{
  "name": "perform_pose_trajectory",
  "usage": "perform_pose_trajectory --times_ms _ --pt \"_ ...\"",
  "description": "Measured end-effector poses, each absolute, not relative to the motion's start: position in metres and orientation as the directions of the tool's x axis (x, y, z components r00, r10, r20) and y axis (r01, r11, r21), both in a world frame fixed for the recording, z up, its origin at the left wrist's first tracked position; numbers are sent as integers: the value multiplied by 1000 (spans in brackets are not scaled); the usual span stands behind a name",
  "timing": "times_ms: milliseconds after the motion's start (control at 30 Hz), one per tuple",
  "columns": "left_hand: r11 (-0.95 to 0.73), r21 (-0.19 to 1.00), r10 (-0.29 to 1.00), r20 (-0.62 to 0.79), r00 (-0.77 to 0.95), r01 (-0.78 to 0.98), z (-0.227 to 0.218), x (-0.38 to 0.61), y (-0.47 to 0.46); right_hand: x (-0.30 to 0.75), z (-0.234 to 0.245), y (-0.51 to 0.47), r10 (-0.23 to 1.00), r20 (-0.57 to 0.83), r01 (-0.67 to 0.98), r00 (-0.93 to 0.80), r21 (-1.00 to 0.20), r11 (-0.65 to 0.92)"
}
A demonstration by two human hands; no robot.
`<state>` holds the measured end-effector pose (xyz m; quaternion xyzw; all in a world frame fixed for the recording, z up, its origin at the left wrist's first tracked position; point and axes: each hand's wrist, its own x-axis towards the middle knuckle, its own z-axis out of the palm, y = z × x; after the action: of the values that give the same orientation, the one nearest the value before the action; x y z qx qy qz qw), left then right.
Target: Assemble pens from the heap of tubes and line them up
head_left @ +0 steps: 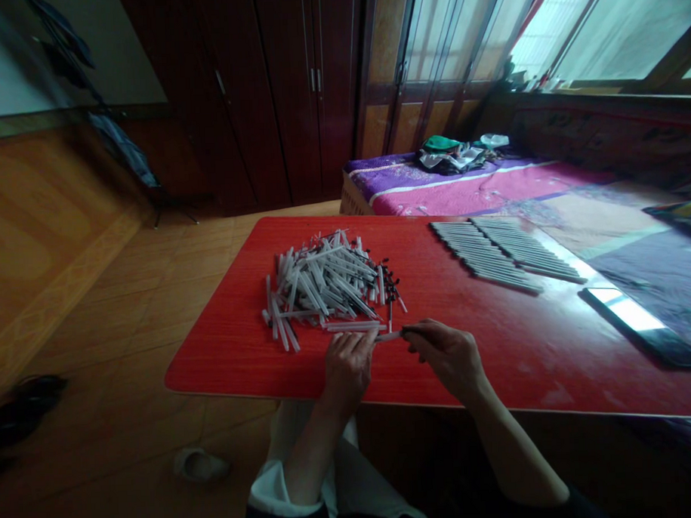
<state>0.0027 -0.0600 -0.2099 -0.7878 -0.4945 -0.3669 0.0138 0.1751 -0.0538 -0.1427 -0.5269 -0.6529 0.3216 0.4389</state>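
Note:
My left hand (349,358) is closed around one end of a whitish pen tube (389,336) above the front of the red table (229,346). At the tube's other end, the fingers of my right hand (444,352) pinch a small dark piece, perhaps a cap, mostly hidden by the fingertips. Just beyond my hands lies a heap of loose translucent pen tubes (323,279). Small black parts (389,282) are scattered along the heap's right side. A few tubes lie beside my left fingers.
Two neat rows of pens (487,258) lie at the table's far right. Near the right edge is a phone (642,320) with a shiny screen. Behind the table stands a bed (434,199) with folded cloth (452,155) on it. A pale shoe (199,465) is on the floor.

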Motion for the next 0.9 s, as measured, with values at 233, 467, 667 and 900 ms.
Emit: perform_pose_trajectory --times_ms 233,467,667,900 --pt "-513 330 766 592 250 792 -208 3 -61 174 -142 -54 978 207 356 -38 -911 207" --pt "-522 324 755 606 250 789 -210 4 -61 170 -138 -57 973 231 388 6 -897 210" --pt "-529 309 742 621 253 791 -209 4 -61 168 -136 -57 973 231 338 -2 -915 219" --pt "-538 327 739 627 247 777 -209 4 -62 166 -138 -57 978 206 297 -17 -933 202"
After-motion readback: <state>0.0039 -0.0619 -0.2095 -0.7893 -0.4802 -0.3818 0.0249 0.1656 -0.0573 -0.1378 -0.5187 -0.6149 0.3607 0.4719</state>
